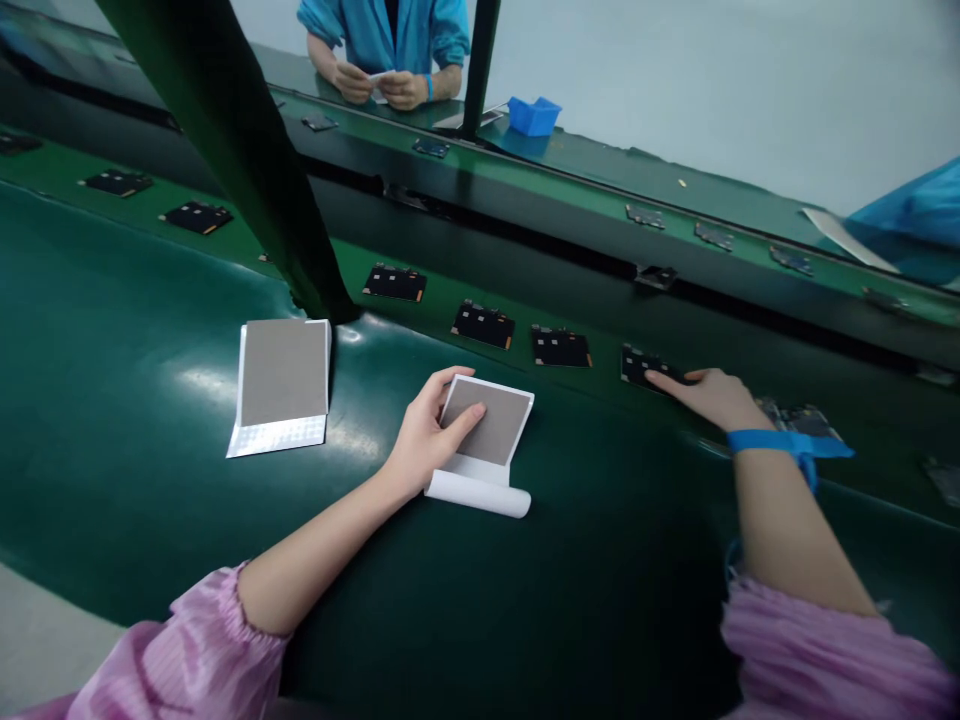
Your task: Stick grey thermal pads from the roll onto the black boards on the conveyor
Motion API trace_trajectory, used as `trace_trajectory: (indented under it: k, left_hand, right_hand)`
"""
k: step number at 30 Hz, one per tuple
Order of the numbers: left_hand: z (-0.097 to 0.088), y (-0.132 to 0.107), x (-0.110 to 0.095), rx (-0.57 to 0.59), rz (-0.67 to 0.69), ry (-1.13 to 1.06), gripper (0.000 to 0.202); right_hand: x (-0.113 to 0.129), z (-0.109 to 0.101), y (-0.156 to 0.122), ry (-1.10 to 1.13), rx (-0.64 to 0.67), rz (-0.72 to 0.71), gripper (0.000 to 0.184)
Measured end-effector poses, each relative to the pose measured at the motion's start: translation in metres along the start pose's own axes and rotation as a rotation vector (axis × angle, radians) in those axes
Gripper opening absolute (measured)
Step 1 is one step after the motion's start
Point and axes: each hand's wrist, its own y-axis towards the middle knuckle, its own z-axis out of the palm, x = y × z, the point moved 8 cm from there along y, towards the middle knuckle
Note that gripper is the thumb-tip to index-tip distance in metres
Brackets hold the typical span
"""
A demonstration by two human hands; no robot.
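Note:
My left hand [431, 435] is closed on a white-edged sheet with a grey face [495, 425], thumb lying across the front. The sheet's lower end curls into a white roll [480, 494]. Out to the right, my right hand [712, 395], with a blue band at the wrist, grips the right end of a black circuit board [636, 364]. Its thumb rests on the board's top; the other fingers are partly hidden behind. A stack of similar grey-faced sheets [285, 372] lies on the green table at left, a shiny strip along its lower edge.
More black boards [561, 347] lie spaced along the green strip [442, 310] beyond the table. A dark slanted post [247, 150] rises at left. Across the line, a person in blue [390, 40] holds a small pale item near a blue bin [534, 117].

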Motion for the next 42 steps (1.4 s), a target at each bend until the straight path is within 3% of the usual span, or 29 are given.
trace_trajectory:
  k: [3,5,8,10,12,14,16,19,21,24,30,35,38,42]
  left_hand:
    - [-0.002,0.0,-0.003,-0.042,0.012,-0.015,0.036]
    - [-0.005,0.0,-0.007,-0.068,0.03,-0.011,0.034]
    - [-0.007,0.001,-0.011,-0.09,0.047,-0.006,0.033]
    - [-0.007,0.0,-0.012,-0.092,0.041,-0.035,0.033]
    - [-0.005,0.0,-0.012,-0.087,0.031,-0.08,0.033]
    - [-0.004,-0.001,-0.013,-0.081,0.027,-0.121,0.032]
    - [-0.003,-0.001,-0.013,-0.08,0.027,-0.161,0.03]
    - [-0.003,-0.002,-0.012,-0.076,0.033,-0.216,0.027]
    - [-0.004,-0.002,-0.012,-0.076,0.036,-0.245,0.026]
    - [-0.006,-0.004,-0.016,-0.087,0.043,-0.261,0.025]
    - [-0.006,-0.006,-0.023,-0.102,0.074,-0.172,0.029]
    - [-0.01,-0.009,-0.029,-0.125,0.176,-0.13,0.042]
    - [-0.006,-0.008,-0.031,-0.035,0.161,-0.206,0.04]
    - [0.005,-0.008,-0.038,0.16,0.15,-0.26,0.018]
  right_hand:
    - [0.002,0.008,-0.01,0.144,0.064,0.101,0.047]
    - [0.01,0.003,-0.017,0.249,0.032,0.115,0.051]
    - [0.018,-0.024,-0.034,0.323,-0.162,0.103,0.052]
    - [0.022,-0.043,-0.047,0.289,-0.323,0.066,0.041]
    - [0.029,-0.051,-0.054,0.182,-0.369,-0.013,0.028]
    - [0.043,-0.034,-0.053,0.089,-0.192,-0.122,0.023]
    - [0.067,-0.009,-0.061,0.135,0.008,-0.282,0.034]
    - [0.123,0.01,-0.101,0.519,0.096,-0.625,0.048]
    - [0.159,0.026,-0.138,0.794,0.265,-0.79,0.047]
    - [0.184,0.035,-0.171,0.97,0.283,-0.795,0.036]
    - [0.178,0.021,-0.177,0.957,0.16,-0.696,0.032]
    - [0.178,0.004,-0.184,0.829,0.079,-0.78,0.037]
    - [0.18,-0.005,-0.193,0.744,0.024,-0.877,0.038]
    - [0.181,-0.012,-0.201,0.649,-0.015,-0.993,0.036]
